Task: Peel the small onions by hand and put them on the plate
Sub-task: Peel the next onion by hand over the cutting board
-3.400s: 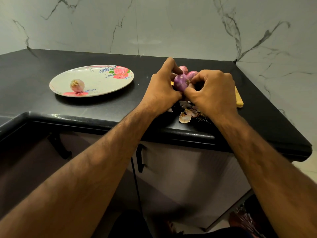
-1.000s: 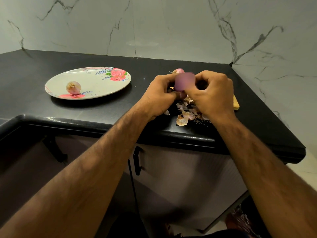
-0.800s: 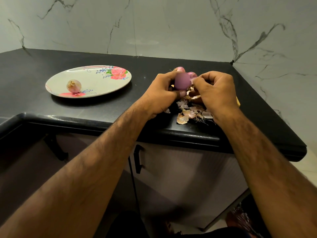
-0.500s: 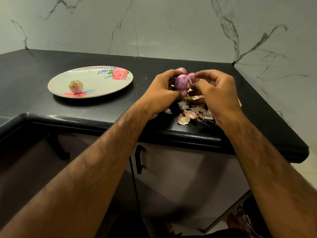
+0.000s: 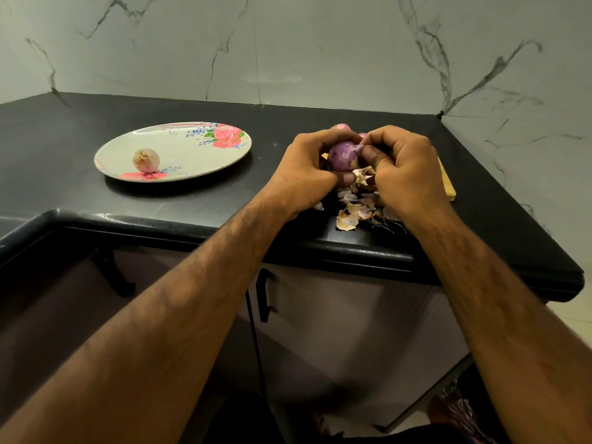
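A small purple onion point(image 5: 342, 157) sits between both hands above the black counter. My left hand point(image 5: 307, 169) cups it from the left, thumb underneath. My right hand point(image 5: 405, 173) pinches at its right side, thumb against the skin. Behind my fingers the tops of other unpeeled onions point(image 5: 342, 126) peek out. One pale peeled onion point(image 5: 145, 160) lies on the left part of the oval floral plate point(image 5: 198, 158).
Loose papery peels point(image 5: 354, 208) are heaped on the counter under my hands, near the front edge point(image 5: 320, 251). A wooden board point(image 5: 447, 184) shows at the right behind my right hand. Marble walls close the back and right side.
My right hand let go briefly, dropped a bit of skin, then came back onto the onion. The left hand kept holding it throughout. The peel heap has grown.
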